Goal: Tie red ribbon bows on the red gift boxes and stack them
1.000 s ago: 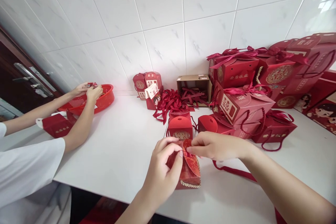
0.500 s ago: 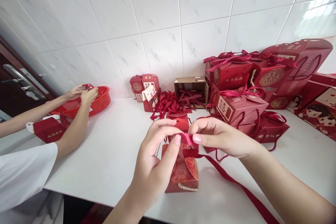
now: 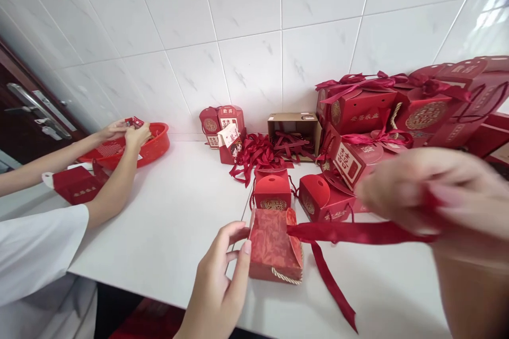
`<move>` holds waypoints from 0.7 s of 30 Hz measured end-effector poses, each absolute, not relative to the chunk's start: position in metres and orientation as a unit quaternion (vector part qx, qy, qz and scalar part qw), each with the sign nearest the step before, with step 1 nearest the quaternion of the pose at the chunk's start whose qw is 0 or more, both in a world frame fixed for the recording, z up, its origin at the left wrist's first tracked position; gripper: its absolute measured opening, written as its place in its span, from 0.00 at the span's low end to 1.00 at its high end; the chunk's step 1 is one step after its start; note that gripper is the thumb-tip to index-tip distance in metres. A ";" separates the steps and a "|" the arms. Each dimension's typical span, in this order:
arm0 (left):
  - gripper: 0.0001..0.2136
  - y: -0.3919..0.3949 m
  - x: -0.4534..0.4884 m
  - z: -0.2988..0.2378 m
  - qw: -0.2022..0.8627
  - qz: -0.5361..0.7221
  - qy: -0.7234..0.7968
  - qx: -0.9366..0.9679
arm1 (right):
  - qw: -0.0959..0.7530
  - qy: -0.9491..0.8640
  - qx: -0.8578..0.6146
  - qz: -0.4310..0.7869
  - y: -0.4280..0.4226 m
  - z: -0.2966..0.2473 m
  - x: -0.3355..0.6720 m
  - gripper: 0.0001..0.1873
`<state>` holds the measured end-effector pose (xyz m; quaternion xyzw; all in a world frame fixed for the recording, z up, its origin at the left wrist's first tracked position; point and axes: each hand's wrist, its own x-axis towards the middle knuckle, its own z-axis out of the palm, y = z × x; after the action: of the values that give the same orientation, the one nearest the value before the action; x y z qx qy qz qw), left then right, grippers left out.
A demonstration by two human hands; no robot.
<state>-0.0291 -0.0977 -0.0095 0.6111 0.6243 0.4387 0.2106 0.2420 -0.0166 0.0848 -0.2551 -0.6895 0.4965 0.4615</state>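
Two hands work at the near edge of a white table. The left hand grips the left side of a small red box between thumb and fingers. The box stands just in front of the person, top flaps open. The right hand, raised close to the camera and blurred, seems to be pinched shut on a dark red ribbon. The ribbon runs taut from the box's right side, and a loose tail lies on the table.

The pull would likely go best with the box braced flat and the ribbon drawn level, so the thin card does not tip or tear.

What the small box holds cannot be seen. Two closed red boxes stand just behind it. Farther back, an open cardboard carton holds more red ribbons, with a heap of ribbons beside it. At far left, another person's hands hold something small over a red basket.
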 end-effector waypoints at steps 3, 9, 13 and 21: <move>0.15 -0.098 -0.024 -0.012 0.253 0.487 0.620 0.561 | 0.382 -0.732 -0.265 0.499 -0.019 0.077 0.196 0.11; 0.16 -0.102 -0.011 -0.011 0.304 0.537 0.607 0.501 | 0.262 -0.775 -0.341 0.463 -0.008 0.041 0.154 0.12; 0.16 -0.104 -0.003 -0.009 0.316 0.541 0.599 0.499 | 0.246 -0.774 -0.318 0.490 -0.005 0.034 0.153 0.13; 0.17 -0.110 0.007 -0.010 0.308 0.553 0.599 0.491 | 0.252 -0.801 -0.299 0.452 -0.005 0.033 0.153 0.11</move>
<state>0.0075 -0.1100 -0.0102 0.4910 0.5990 0.5527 0.3077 0.1533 -0.0054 0.0332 -0.2992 -0.8013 0.4525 0.2523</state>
